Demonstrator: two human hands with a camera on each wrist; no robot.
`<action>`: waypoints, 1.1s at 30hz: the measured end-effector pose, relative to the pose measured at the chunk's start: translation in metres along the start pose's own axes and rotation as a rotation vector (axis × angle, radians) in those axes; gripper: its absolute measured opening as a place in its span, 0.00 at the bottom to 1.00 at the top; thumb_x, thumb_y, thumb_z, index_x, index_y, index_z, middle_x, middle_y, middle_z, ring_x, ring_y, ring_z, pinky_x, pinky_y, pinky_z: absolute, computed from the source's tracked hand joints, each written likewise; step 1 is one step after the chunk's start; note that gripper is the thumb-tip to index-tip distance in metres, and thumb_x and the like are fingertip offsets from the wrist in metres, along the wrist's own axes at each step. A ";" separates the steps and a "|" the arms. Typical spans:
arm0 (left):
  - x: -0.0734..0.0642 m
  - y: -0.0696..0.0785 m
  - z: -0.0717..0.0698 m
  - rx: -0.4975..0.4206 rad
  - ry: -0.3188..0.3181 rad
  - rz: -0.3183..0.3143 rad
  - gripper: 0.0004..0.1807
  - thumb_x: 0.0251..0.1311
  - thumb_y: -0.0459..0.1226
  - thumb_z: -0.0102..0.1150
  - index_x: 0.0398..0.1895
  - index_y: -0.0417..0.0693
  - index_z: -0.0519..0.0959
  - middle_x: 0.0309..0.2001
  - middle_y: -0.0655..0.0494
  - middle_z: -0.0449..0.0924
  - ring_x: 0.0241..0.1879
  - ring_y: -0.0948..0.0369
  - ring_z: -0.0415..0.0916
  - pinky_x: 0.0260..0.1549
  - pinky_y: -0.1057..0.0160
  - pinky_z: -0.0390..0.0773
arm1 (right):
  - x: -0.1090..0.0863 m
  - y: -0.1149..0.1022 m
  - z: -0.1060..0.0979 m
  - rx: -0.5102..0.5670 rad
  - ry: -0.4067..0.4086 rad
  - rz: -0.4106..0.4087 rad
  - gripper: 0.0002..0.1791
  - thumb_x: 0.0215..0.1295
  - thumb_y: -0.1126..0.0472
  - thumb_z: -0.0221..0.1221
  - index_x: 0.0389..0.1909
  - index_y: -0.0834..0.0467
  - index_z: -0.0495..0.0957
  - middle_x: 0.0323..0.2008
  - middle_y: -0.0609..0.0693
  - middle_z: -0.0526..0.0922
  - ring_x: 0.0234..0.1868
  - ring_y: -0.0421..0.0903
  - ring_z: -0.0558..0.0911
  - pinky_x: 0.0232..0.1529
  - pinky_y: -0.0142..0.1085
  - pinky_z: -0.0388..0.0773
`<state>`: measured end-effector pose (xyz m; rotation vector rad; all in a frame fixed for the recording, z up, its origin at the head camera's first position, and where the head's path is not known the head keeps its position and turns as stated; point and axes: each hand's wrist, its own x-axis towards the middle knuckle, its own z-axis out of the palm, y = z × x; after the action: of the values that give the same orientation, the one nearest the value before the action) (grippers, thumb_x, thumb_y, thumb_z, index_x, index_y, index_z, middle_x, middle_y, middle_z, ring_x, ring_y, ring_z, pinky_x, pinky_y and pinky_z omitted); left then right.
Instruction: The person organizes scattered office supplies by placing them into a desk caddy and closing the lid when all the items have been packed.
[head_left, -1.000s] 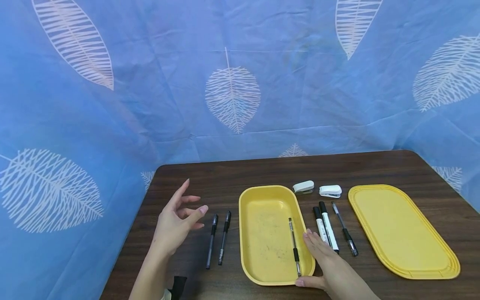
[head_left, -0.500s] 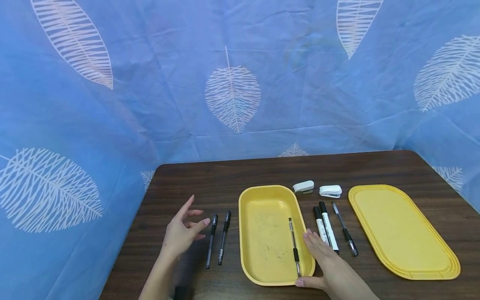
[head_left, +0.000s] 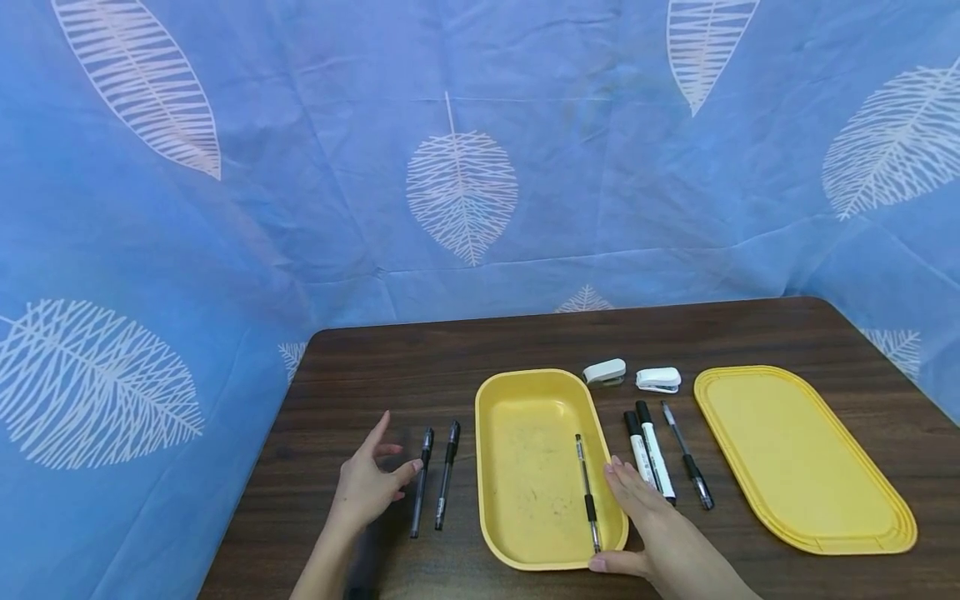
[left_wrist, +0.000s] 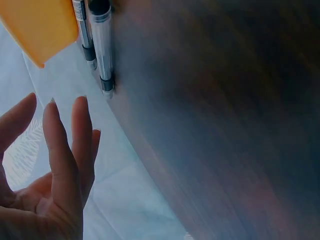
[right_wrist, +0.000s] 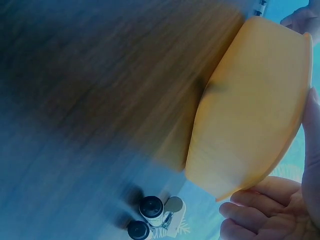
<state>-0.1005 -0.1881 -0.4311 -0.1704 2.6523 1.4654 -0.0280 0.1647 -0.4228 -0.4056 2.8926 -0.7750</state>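
My left hand point(head_left: 365, 487) hovers beside two black-capped pens, a left pen point(head_left: 422, 483) and a right pen point(head_left: 447, 475), which lie side by side on the table. Its thumb and fingers are spread apart with nothing between them, and the thumb tip is close to the left pen. A yellow plastic box point(head_left: 517, 557) stands at the middle, with one pen point(head_left: 587, 492) lying inside along its right side. My right hand point(head_left: 648, 525) rests against the box's near right corner, fingers along the right rim and thumb at the front rim.
To the right of the box lie two white markers, a left marker point(head_left: 639, 450) and a right marker point(head_left: 657, 454), and another pen point(head_left: 687, 454). Two white staplers, one left point(head_left: 604, 372) and one right point(head_left: 658, 380), sit behind them. A yellow lid point(head_left: 806, 458) lies at the far right.
My left hand has come down and to the right, nearer the left pen. The right hand stays at the box's corner. Pens, box and staplers have not moved.
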 end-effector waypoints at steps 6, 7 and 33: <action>0.000 -0.001 0.001 0.008 -0.013 -0.034 0.49 0.56 0.38 0.68 0.77 0.51 0.50 0.59 0.32 0.73 0.24 0.59 0.83 0.24 0.64 0.84 | 0.001 0.000 -0.001 -0.004 -0.008 0.007 0.59 0.44 0.31 0.65 0.72 0.63 0.59 0.71 0.63 0.62 0.71 0.64 0.62 0.62 0.58 0.68; 0.000 -0.001 0.001 0.010 -0.017 -0.038 0.49 0.55 0.38 0.68 0.77 0.51 0.50 0.59 0.32 0.73 0.25 0.59 0.83 0.24 0.64 0.84 | 0.001 0.000 -0.002 -0.004 -0.009 0.007 0.59 0.44 0.31 0.65 0.72 0.63 0.59 0.71 0.63 0.62 0.71 0.63 0.62 0.62 0.58 0.68; 0.003 -0.010 0.007 0.031 -0.075 -0.066 0.48 0.56 0.36 0.67 0.77 0.46 0.50 0.51 0.37 0.76 0.24 0.59 0.81 0.26 0.61 0.85 | 0.000 0.001 -0.001 -0.006 -0.025 0.006 0.60 0.44 0.30 0.64 0.72 0.63 0.59 0.71 0.64 0.62 0.71 0.64 0.63 0.62 0.58 0.68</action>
<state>-0.1021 -0.1874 -0.4432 -0.1940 2.5830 1.3819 -0.0282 0.1659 -0.4225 -0.4038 2.8724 -0.7554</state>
